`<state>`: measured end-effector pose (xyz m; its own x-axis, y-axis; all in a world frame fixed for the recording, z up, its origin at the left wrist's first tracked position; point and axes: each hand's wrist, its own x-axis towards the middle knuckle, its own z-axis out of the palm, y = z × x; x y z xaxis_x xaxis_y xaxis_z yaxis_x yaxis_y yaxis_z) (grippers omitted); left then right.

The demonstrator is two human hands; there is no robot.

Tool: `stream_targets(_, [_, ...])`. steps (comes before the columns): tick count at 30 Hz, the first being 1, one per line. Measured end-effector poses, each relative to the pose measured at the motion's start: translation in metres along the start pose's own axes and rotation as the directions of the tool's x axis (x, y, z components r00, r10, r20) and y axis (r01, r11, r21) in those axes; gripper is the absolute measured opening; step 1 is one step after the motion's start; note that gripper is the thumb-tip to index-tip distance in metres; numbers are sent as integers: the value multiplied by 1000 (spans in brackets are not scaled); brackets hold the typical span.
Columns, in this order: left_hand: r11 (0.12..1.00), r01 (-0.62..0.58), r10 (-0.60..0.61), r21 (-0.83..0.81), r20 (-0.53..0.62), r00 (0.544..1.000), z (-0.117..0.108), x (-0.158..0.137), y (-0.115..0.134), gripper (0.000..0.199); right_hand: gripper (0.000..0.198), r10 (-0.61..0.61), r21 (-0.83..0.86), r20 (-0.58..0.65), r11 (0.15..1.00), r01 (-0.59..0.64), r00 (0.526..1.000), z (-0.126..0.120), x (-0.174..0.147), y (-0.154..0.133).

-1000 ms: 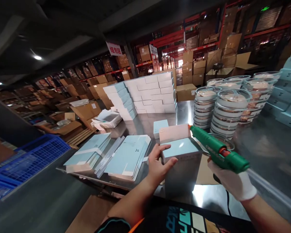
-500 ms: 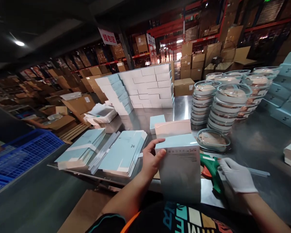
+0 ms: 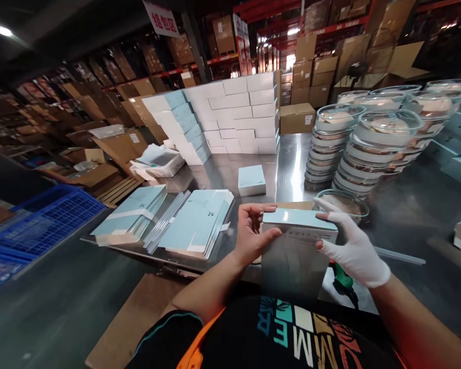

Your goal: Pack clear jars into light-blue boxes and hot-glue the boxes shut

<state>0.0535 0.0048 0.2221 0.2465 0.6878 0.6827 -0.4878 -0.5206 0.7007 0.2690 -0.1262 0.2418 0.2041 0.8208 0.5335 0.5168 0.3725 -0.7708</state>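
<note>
You are holding the pale blue box [image 3: 297,251] upright, right in front of you, at the near side of the surface [image 3: 407,215]. Your bare left hand [image 3: 253,230] and gloved right hand [image 3: 351,248] are gripping its top corners, fingers open just as wide as the box is thick, likely so it is not tipping. The green glue gun [image 3: 342,279] is lying to the right, partly hidden, perhaps to be near your right hand.

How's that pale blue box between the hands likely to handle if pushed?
The box seems stiff, since its edges look straight. Light glints off its top, so it may be slippery. Tall and narrow-topped, it might tip.
</note>
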Motion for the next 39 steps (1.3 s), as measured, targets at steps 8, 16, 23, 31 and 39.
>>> stream_targets(8, [969,-132,56,208,337,940,-9,19,16,39,24,-189,78,118,980,181,975,-8,-2,-15])
stream_targets(16, [844,-324,-91,428,710,698,-14,56,53,44,57,-296,-61,151,949,308,943,9,0,-21])
stream_targets(23, [771,-273,-63,575,496,866,-39,84,86,70,75,-25,-292,68,955,44,997,-40,36,50])
stream_targets(31, [935,264,-199,236,-266,943,-99,53,15,118,12,195,-697,-152,674,-245,969,-105,6,144])
stream_targets(39, [769,403,-347,496,-206,915,-86,-18,-24,97,36,117,-619,-274,738,-268,955,-126,15,22])
